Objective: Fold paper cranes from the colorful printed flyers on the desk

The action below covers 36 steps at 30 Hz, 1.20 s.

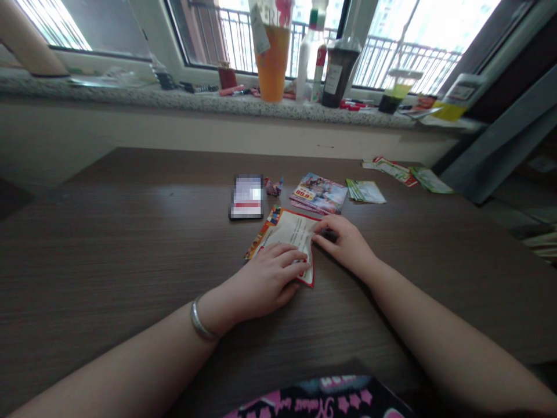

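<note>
A printed paper leaflet (292, 225), cream with a red border and a colourful strip along its left side, lies on the table. My left hand (275, 277) rests flat across its lower part, fingers stretched out. At the leaflet's right edge, thumb and fingers of my right hand (342, 241) pinch the paper, which bends a little there. Just beyond is a small folded paper piece (274, 187), red and blue. To its right sits a stack of printed flyers (319, 193).
A blurred-out phone (246, 197) lies left of the folded piece. Green and white paper slips (365, 191) and more coloured strips (395, 171) are at the back right. Cups and bottles, including an orange drink cup (272, 64), line the granite windowsill (183, 101).
</note>
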Each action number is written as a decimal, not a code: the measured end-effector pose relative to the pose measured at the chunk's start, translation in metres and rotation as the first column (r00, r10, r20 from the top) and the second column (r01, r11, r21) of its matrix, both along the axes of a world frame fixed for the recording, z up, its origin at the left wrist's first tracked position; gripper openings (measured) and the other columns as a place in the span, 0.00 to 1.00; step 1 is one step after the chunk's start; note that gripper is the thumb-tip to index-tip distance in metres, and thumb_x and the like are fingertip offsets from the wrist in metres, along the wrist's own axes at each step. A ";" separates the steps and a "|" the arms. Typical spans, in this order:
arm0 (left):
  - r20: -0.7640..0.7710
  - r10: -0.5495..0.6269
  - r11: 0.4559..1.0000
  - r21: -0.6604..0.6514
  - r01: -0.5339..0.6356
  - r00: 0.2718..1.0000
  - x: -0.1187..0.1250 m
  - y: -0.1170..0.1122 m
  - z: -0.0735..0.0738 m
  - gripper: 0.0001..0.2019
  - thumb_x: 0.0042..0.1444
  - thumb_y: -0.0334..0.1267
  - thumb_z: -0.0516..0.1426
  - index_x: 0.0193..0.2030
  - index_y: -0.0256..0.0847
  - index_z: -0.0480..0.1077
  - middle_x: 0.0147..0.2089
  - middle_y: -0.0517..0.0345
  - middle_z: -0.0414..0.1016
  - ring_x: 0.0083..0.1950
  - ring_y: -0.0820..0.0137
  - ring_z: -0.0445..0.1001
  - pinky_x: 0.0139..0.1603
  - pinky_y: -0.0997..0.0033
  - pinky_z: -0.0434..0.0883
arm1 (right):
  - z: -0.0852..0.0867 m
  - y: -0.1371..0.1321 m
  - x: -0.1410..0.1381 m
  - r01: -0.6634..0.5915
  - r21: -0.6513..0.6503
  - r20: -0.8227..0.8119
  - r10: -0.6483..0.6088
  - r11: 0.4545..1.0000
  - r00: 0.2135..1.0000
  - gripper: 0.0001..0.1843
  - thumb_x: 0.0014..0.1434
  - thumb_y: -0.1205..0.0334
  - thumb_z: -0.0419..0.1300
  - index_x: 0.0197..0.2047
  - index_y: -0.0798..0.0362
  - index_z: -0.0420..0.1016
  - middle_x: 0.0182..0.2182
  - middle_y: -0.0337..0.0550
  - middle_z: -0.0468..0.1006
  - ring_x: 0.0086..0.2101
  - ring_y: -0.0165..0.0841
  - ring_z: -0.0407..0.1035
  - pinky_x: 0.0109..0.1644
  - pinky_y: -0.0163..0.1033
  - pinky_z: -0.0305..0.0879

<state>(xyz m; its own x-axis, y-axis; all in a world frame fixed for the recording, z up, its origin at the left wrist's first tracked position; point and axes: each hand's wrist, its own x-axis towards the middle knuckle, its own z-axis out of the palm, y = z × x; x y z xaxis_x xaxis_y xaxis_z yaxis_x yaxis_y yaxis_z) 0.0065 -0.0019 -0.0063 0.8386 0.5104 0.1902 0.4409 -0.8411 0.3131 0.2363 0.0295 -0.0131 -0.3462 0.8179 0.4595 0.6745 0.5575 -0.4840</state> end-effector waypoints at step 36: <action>-0.077 0.036 0.999 0.011 -0.035 0.996 -0.004 0.002 -0.001 0.20 0.61 0.40 0.53 0.61 0.55 0.63 0.67 0.57 0.59 0.70 0.48 0.49 0.63 0.32 0.48 | -0.004 -0.007 -0.007 0.183 -0.246 -0.136 -0.221 0.952 0.966 0.05 0.54 0.60 0.58 0.30 0.52 0.69 0.24 0.36 0.74 0.25 0.30 0.68 0.30 0.34 0.62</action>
<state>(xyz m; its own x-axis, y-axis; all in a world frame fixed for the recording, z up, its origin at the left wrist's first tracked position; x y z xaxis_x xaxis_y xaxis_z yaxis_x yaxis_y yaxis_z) 0.0029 0.0001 -0.0077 0.8323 0.5387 0.1304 0.4933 -0.8273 0.2688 0.2296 0.0222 -0.0171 -0.1001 0.9527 0.2869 0.6647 0.2786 -0.6932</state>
